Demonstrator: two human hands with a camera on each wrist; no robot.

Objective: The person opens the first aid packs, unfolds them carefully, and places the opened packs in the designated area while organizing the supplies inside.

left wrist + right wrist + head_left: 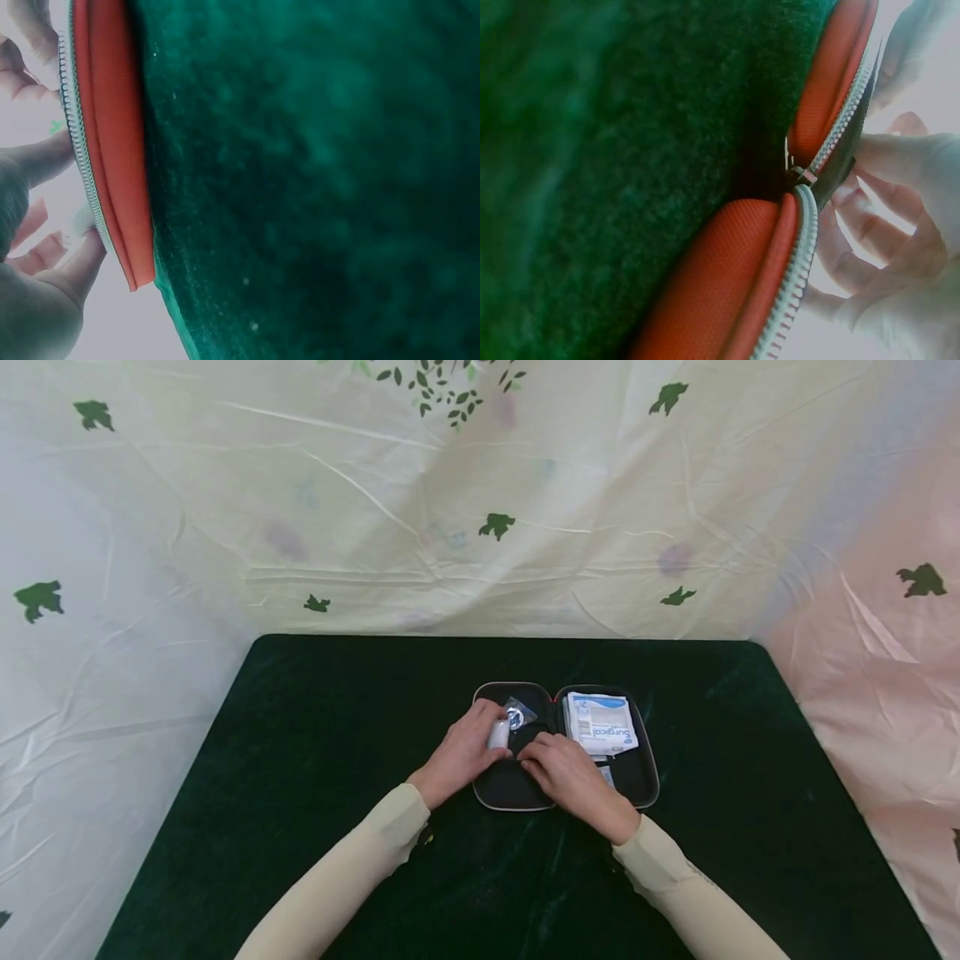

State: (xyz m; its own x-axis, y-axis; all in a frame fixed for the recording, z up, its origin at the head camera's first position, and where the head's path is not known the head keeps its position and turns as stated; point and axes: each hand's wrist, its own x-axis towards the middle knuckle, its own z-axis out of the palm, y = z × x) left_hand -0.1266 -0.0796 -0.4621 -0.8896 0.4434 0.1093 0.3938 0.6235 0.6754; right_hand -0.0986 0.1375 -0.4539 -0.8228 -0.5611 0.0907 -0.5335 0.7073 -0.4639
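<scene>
A red zip case [727, 277] lies spread wide on the table, its two black-lined halves side by side. Inside the left half, my left hand [467, 745] holds a small white roll [498, 734] between thumb and fingers. Just beyond it is a clear packet with a blue-and-white item [517, 713]. My right hand [566, 770] reaches over the case's middle, its curled fingertips at a black inner strap [529, 737], which they seem to pinch. In the right wrist view the thumb [892, 157] meets a dark edge; the wrist views are partly overexposed.
White packets printed "Surgical" [603, 727] fill the upper right half of the case. A smaller packet [606, 775] lies below them. Dark green cloth [337, 735] covers the table, and patterned fabric [420, 543] hangs behind it.
</scene>
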